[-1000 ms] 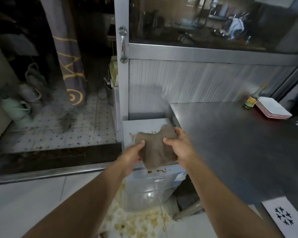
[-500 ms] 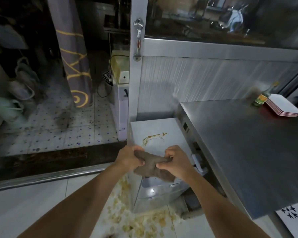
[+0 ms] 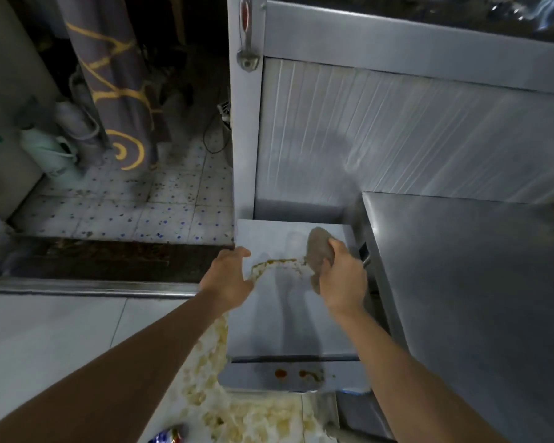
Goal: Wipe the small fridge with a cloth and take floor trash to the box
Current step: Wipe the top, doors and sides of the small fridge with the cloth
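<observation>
The small white fridge (image 3: 288,324) stands below me, its flat top streaked by a curved brown-yellow smear (image 3: 271,263). My right hand (image 3: 341,282) grips a bunched brown cloth (image 3: 319,252) pressed on the top at the smear's right end. My left hand (image 3: 229,281) hovers open over the fridge's left edge, holding nothing. Two red-brown spots (image 3: 290,374) mark the fridge's front. Yellowish spilled scraps (image 3: 224,401) litter the floor to the left and front of the fridge, and a shiny wrapper (image 3: 170,436) lies at the bottom edge.
A steel counter (image 3: 480,298) rises directly right of the fridge. Behind it stands a ribbed metal door panel (image 3: 397,139) with a handle. To the left, a doorway sill (image 3: 93,260) leads to a dotted tile floor with a curtain (image 3: 109,75) and jugs (image 3: 48,151).
My left hand let go of the cloth and opened. The right hand bunched the cloth and moved it to the top's right side. The view came closer and tilted down over the fridge.
</observation>
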